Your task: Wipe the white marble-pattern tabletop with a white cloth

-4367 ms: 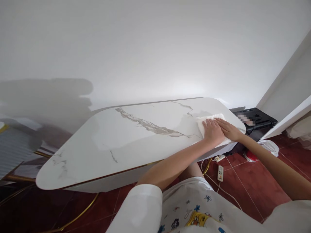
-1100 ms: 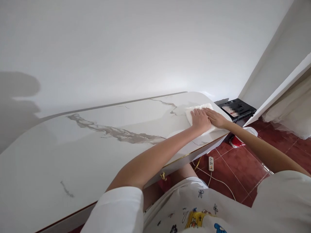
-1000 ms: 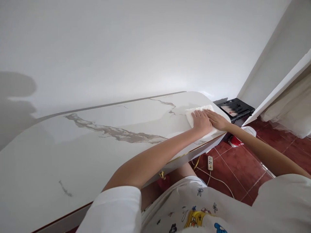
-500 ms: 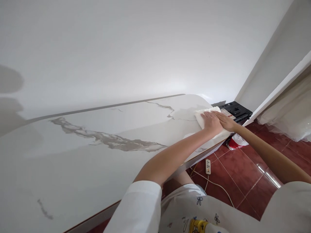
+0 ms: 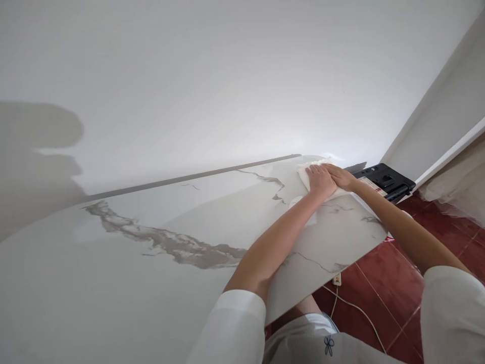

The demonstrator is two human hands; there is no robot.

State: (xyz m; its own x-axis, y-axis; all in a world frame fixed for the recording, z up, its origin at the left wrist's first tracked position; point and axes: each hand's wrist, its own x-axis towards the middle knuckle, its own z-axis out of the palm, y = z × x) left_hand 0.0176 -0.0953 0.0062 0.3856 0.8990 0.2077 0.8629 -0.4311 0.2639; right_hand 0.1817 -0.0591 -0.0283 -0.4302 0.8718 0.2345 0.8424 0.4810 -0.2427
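Both hands press a folded white cloth (image 5: 304, 174) onto the far right end of a white marble-patterned tabletop (image 5: 212, 202). My left hand (image 5: 320, 180) lies on the cloth with its fingers bent over it. Beside it and touching it, my right hand (image 5: 341, 177) presses on the cloth's right side, fingers close together and pointing left. The hands cover much of the cloth, and its underside is hidden.
A black case (image 5: 390, 182) with a label stands beyond the table's right end. Below the near edge, a white power strip (image 5: 337, 279) and its cord (image 5: 358, 305) lie on the red tiled floor (image 5: 382, 273). A white wall (image 5: 212, 91) runs behind the table.
Both hands have slid the cloth from near the table's front right edge toward the back edge by the wall. The view has shifted, and more of the front right corner shows.
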